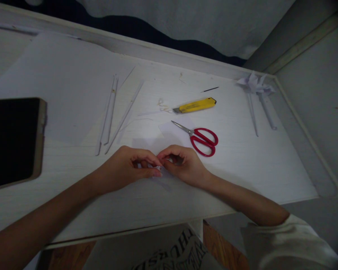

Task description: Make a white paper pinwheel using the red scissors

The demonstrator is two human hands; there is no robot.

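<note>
My left hand (132, 167) and my right hand (184, 163) meet low over the white table, fingertips pinched together. Between them is a small piece of white paper (157, 168), mostly covered by the fingers. The left thumb and forefinger close on it, and the right fingertips press at its other side. Just beyond the right hand lie scissors (199, 137) with red handles, blades together and pointing left. White paper scraps (149, 143) lie flat on the table behind the fingers.
A yellow utility knife (197, 105) lies behind the scissors, near a thin dark stick (210, 89). Rolled paper tubes (112, 108) and a large white sheet (62, 82) lie left. A phone (14, 142) is at far left; folded paper flowers (256, 84) with stems are at right.
</note>
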